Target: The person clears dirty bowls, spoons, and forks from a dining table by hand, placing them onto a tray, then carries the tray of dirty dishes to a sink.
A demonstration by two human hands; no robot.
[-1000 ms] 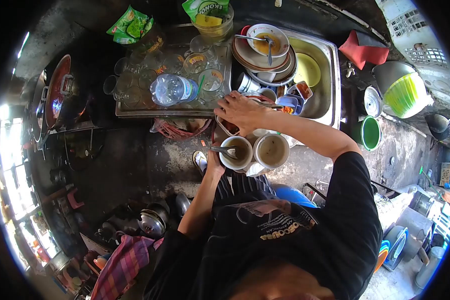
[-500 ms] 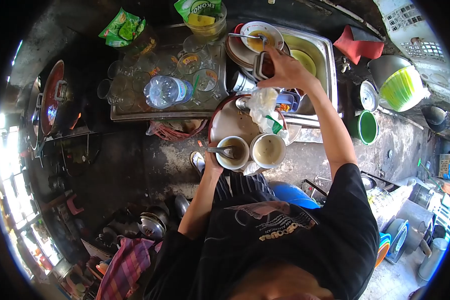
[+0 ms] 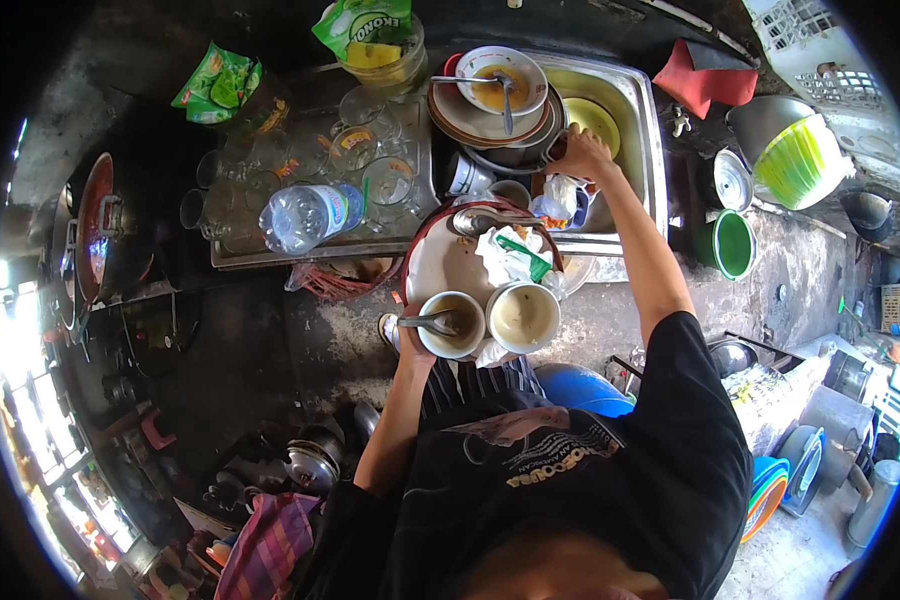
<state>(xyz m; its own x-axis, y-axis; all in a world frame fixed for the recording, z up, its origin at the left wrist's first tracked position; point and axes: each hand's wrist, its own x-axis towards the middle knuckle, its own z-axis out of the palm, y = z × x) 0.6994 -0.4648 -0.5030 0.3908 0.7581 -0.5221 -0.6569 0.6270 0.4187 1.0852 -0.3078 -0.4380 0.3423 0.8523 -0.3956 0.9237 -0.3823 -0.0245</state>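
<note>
My left hand (image 3: 417, 343) grips the near left edge of a round, red-brown-rimmed tray (image 3: 440, 262), beside a white cup (image 3: 453, 348) with a spoon (image 3: 426, 321) in it. Another white cup (image 3: 523, 318), holding a little pale liquid, stands to its right. Crumpled white tissue (image 3: 503, 262) with a green scrap and a metal spoon (image 3: 483, 219) lie farther back on the tray. Over the sink (image 3: 644, 180), my right hand (image 3: 583, 160) has curled fingers beside the stacked dishes. What they hold is hidden; crumpled white plastic (image 3: 562, 193) shows just below.
Stacked plates (image 3: 460, 112) carry a bowl (image 3: 530, 85) with spoons and yellow liquid. Several glasses (image 3: 385, 180) and a plastic bottle (image 3: 303, 217) crowd the drainboard. A yellow-green plate (image 3: 592, 122) lies in the sink. A green bucket (image 3: 733, 245) stands at right.
My right hand has moved from above the stacked plates down and right into the sink area, with the container it held now mostly hidden. White plastic has shifted from the tray toward the sink.
</note>
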